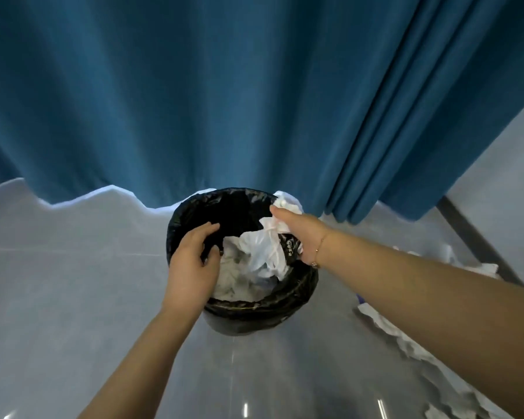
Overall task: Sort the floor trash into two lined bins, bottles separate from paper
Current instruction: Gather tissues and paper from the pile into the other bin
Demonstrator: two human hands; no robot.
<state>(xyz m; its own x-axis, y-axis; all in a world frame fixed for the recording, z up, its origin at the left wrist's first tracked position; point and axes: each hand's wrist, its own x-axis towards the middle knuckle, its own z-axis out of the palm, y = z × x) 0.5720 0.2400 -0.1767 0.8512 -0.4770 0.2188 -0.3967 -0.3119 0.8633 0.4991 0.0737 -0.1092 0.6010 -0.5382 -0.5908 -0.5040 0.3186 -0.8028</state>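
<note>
A round bin (254, 316) with a black liner (230, 207) stands on the grey floor before a blue curtain. Crumpled white paper (233, 282) lies inside it. My left hand (194, 261) grips the liner at the bin's left rim, fingers curled over the black plastic. My right hand (297, 234) reaches over the right rim and holds a bunch of white paper and thin white plastic (266, 252) above the bin's opening. No bottle shows in this view.
More crumpled white paper (406, 340) lies scattered on the floor at the right, under my right forearm. The blue curtain (224, 101) hangs just behind the bin. A dark bar (472, 237) runs along the floor at the far right.
</note>
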